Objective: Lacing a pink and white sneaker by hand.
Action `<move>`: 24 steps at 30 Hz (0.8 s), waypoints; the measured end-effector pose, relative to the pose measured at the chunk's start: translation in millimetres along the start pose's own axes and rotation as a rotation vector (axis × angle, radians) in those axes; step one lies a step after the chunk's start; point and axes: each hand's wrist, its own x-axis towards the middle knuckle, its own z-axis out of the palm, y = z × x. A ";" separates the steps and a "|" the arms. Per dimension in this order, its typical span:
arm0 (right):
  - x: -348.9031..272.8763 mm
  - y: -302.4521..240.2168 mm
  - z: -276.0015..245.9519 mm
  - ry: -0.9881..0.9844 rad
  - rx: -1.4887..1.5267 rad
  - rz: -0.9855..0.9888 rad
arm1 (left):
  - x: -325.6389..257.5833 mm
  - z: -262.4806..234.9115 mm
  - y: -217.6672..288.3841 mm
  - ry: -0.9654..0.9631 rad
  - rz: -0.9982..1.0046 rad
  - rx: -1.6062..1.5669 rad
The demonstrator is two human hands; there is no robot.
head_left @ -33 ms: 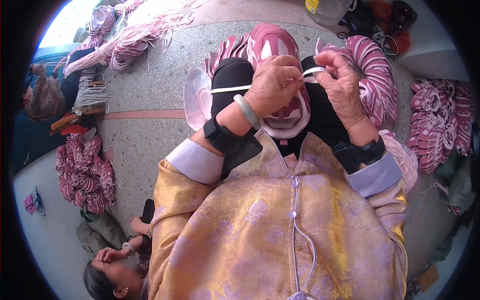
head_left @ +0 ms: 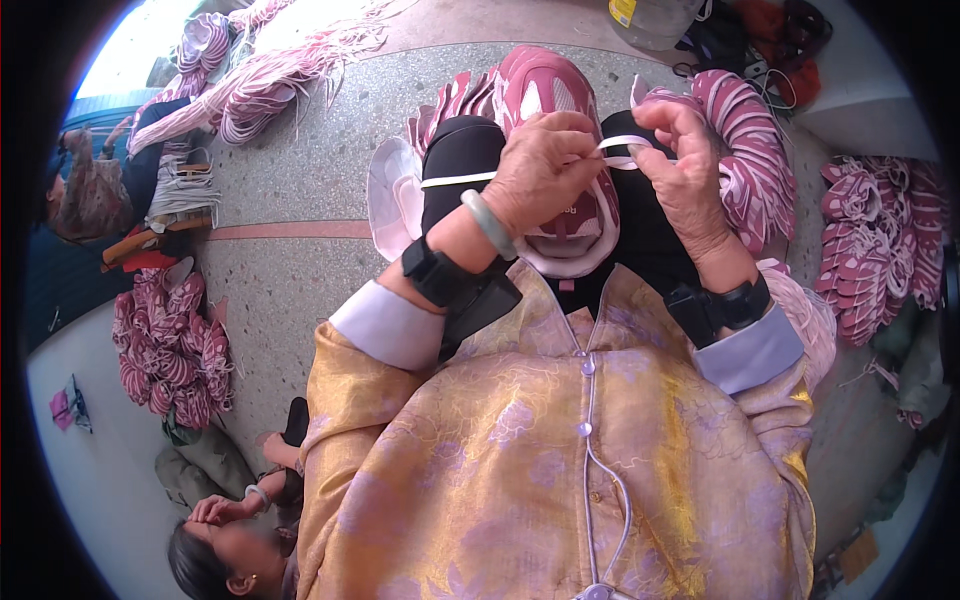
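Observation:
A maroon and pink shoe upper [head_left: 545,75] with pale mesh rests between my knees, its padded collar toward me. My left hand [head_left: 545,170] lies over its middle, fingers pinched on a white shoelace [head_left: 625,141]. The lace bends in a small loop across to my right hand [head_left: 685,175], where the thumb and forefinger hold it. A lace tail runs left from under my left hand over my black-clad knee. My left hand hides the eyelets and the lace's path there.
Ring-shaped bundles of pink uppers [head_left: 740,150] lie by my right knee. More bundled uppers [head_left: 880,250] are at far right and others [head_left: 172,345] at left. Pale laces [head_left: 270,75] spread at upper left. A pale shoe piece [head_left: 395,195] sits by my left knee. Another person [head_left: 235,555] is at lower left.
My left hand has shifted slightly left, and the lace loop between my hands looks a little wider. The shoe upper stays in place.

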 end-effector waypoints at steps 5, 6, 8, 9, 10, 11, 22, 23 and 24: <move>-12.6 -4.8 -3.0 -0.088 -0.325 -0.507 | 3.9 -19.6 4.0 -0.120 -0.259 -0.350; -12.6 -4.6 0.7 -0.120 -0.380 -0.607 | 6.4 -20.6 7.7 -0.125 -0.257 -0.346; -12.8 1.4 7.2 -0.099 -0.450 -0.605 | 10.2 -21.2 12.3 -0.140 -0.242 -0.298; -11.7 6.0 10.9 -0.074 -0.509 -0.595 | 10.7 -20.8 11.5 -0.140 -0.243 -0.294; -10.5 9.5 13.3 -0.049 -0.570 -0.584 | 12.0 -19.3 9.5 -0.146 -0.231 -0.238; -9.5 12.0 14.0 -0.047 -0.567 -0.584 | 13.2 -17.9 7.8 -0.153 -0.218 -0.183; -11.4 21.7 10.6 -0.183 -0.655 -0.577 | 16.6 -18.3 12.3 -0.125 -0.263 -0.286; -12.2 21.3 10.3 -0.181 -0.654 -0.576 | 16.8 -19.2 13.7 -0.113 -0.280 -0.342; -12.8 21.3 10.4 -0.174 -0.598 -0.549 | 17.3 -20.4 14.0 -0.114 -0.280 -0.339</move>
